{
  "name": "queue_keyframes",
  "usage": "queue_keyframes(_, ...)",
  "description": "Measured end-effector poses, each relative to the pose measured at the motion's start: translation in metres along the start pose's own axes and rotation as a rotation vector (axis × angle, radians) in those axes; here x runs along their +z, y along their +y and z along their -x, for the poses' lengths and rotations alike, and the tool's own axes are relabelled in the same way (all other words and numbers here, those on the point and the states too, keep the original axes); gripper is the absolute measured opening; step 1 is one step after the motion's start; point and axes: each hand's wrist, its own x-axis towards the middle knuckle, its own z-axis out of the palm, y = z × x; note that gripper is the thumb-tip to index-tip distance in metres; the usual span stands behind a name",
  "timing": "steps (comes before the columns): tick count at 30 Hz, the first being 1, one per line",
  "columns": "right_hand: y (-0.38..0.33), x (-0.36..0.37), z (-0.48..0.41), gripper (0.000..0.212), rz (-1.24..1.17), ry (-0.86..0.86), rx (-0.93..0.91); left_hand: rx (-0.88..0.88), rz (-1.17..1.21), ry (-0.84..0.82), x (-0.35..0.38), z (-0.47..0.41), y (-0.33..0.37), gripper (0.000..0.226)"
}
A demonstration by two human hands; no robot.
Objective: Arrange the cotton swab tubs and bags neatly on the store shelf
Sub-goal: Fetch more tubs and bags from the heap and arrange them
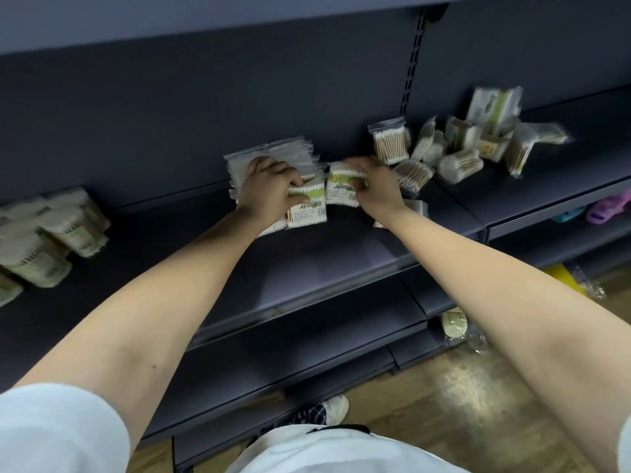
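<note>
Reaching in from the lower left, left hand (268, 187): fingers curled over the top of the left swab bag (307, 208), gripping it, knuckles up.
Right hand (375, 189): fingers wrapped round the top edge of the right swab bag (341, 191), holding it upright.
Two held bags: side by side, nearly touching, green-and-white labels toward the camera, standing on the dark shelf (307, 264).
Row of bags (273, 151): clear packs on edge, packed close, just behind the left hand and near the back panel (205, 97).
Loose heap (391, 141): bags and tubs jumbled on the shelf from the foot of the slotted upright (413, 63) rightward, just beside the right hand; some upright, some tipped, one tub (459, 165) on its side.
Left tubs (51, 230): cluster at the far left of the same shelf, blurred, well apart from both hands.
Lower shelf at right: pink sandals (611, 204) lying on it.
Floor (478, 387): wood-patterned, with wrapped items (454, 324) by the shelf base and a white shoe (336, 409) nearer the camera.
</note>
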Motion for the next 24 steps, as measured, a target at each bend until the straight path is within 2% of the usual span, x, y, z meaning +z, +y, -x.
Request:
queue_keyframes(4, 0.001, 0.000, -0.008, 0.037, -0.053, 0.113, 0.033, -0.008, 0.022, 0.076, 0.010, 0.002, -0.002, 0.036)
queue_keyframes(9, 0.009, 0.000, -0.020, 0.034, -0.024, 0.079, 0.059, 0.022, 0.029, 0.045, 0.010, -0.002, -0.005, 0.037)
queue_keyframes(13, 0.018, -0.006, -0.029, 0.043, 0.116, 0.065, 0.046, 0.032, 0.040, 0.035, 0.010, -0.003, -0.008, 0.039)
queue_keyframes(18, 0.026, -0.019, -0.040, 0.053, 0.240, 0.121, 0.147, 0.053, 0.021, 0.028, 0.007, -0.005, -0.010, 0.041)
queue_keyframes(22, 0.015, -0.018, -0.045, 0.051, 0.149, 0.128, 0.099, 0.047, 0.093, 0.057, 0.000, -0.013, -0.012, 0.056)
queue_keyframes(24, 0.012, -0.015, -0.049, 0.046, 0.080, 0.103, 0.078, 0.053, 0.118, 0.063, -0.004, -0.022, -0.011, 0.056)
